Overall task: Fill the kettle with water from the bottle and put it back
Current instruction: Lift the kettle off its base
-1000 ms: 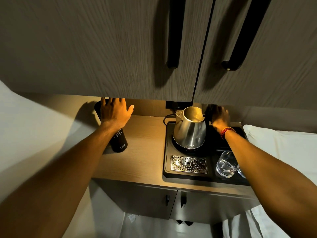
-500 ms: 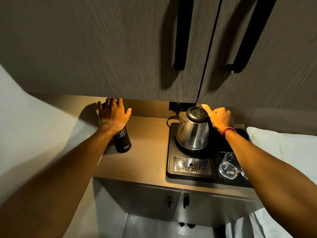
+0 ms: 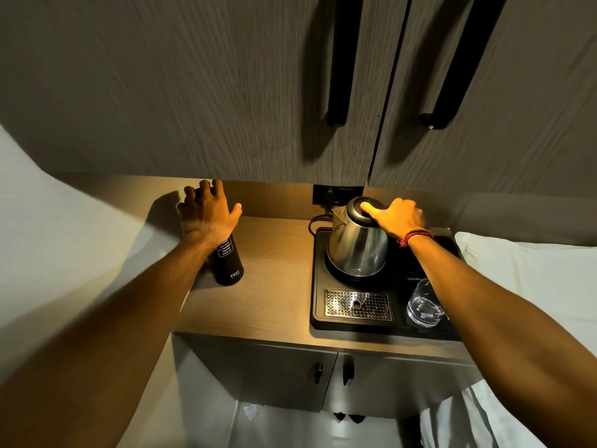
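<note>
1. Kettle [image 3: 357, 244] is sitting upright on its round base at the back of the black tray [image 3: 318, 305]; conical brushed-steel body, dark domed lid shut, spout pointing left.
2. Right hand [image 3: 395, 218] is resting on the kettle's top: thumb lying flat across the lid, other fingers curled over the far right side where the handle would be (handle itself hidden, so I cannot tell whether they are actually clamping it). Red thread band [image 3: 415, 236] is wrapping the wrist.
3. Bottle [image 3: 230, 261] is standing upright on the wooden counter [image 3: 274, 279], left of the tray and apart from it; matte black cylinder with small white lettering.
4. Left hand [image 3: 206, 211] is covering the bottle's top, fingers spread apart and reaching past it, thumb sticking out to the right. Palm is looking like it is touching the cap, but the cap is hidden, so no confirmed grip.
5. Tray front: perforated shiny metal drip grille [image 3: 358, 304] sitting in a rectangular recess; clear drinking glass [image 3: 423, 307] standing just right of it, partly behind the right forearm.
6. Counter is light wood grain, warm light falling on it. Grey wood-grain cupboard doors [image 3: 226, 92] with long black bar handles are hanging above; smaller grey doors sitting below the counter.
7. White bedding [image 3: 529, 273] is lying to the right of the counter.
</note>
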Motion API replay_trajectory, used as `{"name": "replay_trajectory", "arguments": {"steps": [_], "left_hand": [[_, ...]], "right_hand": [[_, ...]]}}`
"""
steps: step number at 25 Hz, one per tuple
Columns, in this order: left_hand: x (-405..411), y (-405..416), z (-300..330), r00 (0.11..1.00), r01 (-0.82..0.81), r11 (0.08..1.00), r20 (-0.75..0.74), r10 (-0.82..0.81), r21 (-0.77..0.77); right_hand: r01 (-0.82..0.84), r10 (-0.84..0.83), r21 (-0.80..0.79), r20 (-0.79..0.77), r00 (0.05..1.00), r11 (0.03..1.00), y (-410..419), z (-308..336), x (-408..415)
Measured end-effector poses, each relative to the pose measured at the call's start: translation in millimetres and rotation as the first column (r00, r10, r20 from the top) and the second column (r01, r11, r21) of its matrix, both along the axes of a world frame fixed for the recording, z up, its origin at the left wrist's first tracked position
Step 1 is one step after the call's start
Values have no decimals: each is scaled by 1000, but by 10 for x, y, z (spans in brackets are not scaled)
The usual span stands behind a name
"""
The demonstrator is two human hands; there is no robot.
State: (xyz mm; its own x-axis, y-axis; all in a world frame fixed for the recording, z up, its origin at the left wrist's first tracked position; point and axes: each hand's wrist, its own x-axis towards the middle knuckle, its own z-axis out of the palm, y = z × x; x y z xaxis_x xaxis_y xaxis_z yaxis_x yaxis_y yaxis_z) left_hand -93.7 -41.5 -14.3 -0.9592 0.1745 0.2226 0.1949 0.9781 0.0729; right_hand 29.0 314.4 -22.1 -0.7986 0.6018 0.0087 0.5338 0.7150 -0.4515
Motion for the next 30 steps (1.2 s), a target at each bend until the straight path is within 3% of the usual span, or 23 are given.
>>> {"name": "replay_trajectory", "arguments": {"steps": [8,13,19,21,24,28,30], "left_hand": [[13,-14,20,1000,9,1000,-18,-9,12],[16,-33,-1,1000,18,999,-25,-17,35],[24,-141,16,1000,9,992,-3,-9,126],[-5,-194,0,1000,7,984,24,-11,177],[-18,-227,13,998,15,979,50,-26,201],[-33,-256,39,997,21,978,69,-36,209],[-29,-266,60,997,38,982,58,-50,186]], "right_hand": [[136,-140,-58,-61,988,989,43,16,53],[154,-217,-327,-164,962,932,341,-296,32],[157,-213,-237,-231,950,959,118,-118,39],[135,-174,-215,-173,969,967,56,-51,-1],[81,-81,-477,19,996,875,58,-64,-152],[40,-73,-489,-49,996,872,-77,-120,-506],[11,-48,-408,-81,996,913,-341,-43,-636]]}}
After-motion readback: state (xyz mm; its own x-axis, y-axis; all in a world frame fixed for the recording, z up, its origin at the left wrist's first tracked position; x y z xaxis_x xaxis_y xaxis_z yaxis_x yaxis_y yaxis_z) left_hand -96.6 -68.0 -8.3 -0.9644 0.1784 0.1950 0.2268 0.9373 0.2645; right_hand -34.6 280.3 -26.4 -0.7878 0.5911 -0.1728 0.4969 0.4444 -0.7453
